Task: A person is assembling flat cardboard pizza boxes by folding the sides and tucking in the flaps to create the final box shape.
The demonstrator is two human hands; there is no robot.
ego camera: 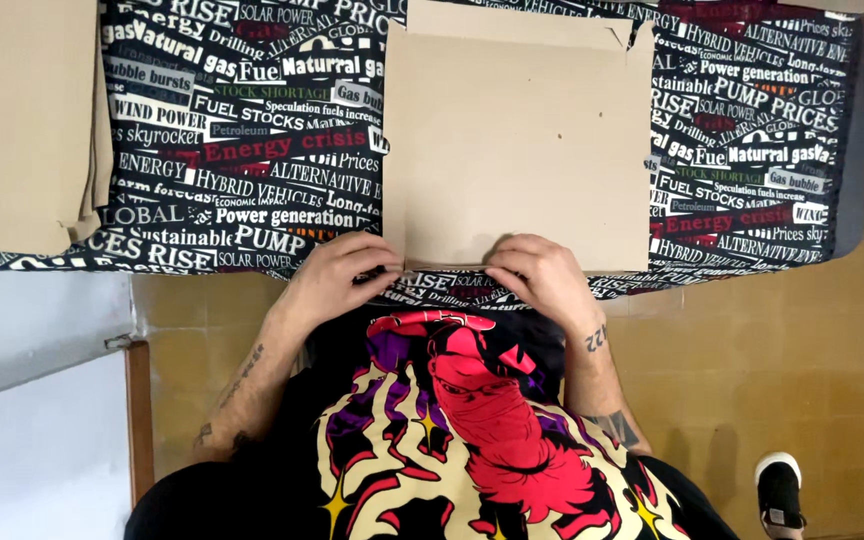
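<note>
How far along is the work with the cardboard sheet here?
Done: one flat cardboard sheet lies centred on the printed cloth. In hand: left hand and right hand press its near edge. Left: no fold or crease shows yet, and a cardboard stack sits untouched at far left.

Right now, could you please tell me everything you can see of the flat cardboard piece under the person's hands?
The cardboard piece is plain tan, roughly rectangular, with a flap or second layer showing along its top edge. It lies flat on a black cloth printed with words. The left hand and right hand both grip its near edge, fingers curled over it.
</note>
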